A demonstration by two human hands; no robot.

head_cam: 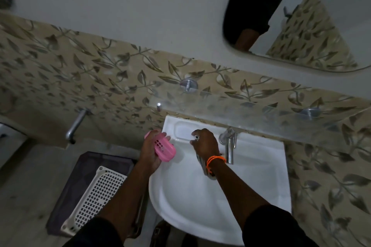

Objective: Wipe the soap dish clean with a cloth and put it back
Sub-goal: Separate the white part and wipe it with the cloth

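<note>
My left hand (149,152) grips a pink slotted soap dish (163,147) at the left rim of the white sink (251,182), tilted on its side. My right hand (204,142) hovers over the sink's moulded soap recess (183,131), fingers curled downward. A grey striped cloth (203,166) hangs below that hand's palm and wrist, held in it. An orange thread band circles the right wrist.
A chrome tap (228,146) stands just right of my right hand. A glass shelf (251,110) runs above the sink on metal brackets. On the floor to the left are a dark tray with a white perforated basket (96,196) and a wall pipe (75,126). A mirror (301,16) hangs upper right.
</note>
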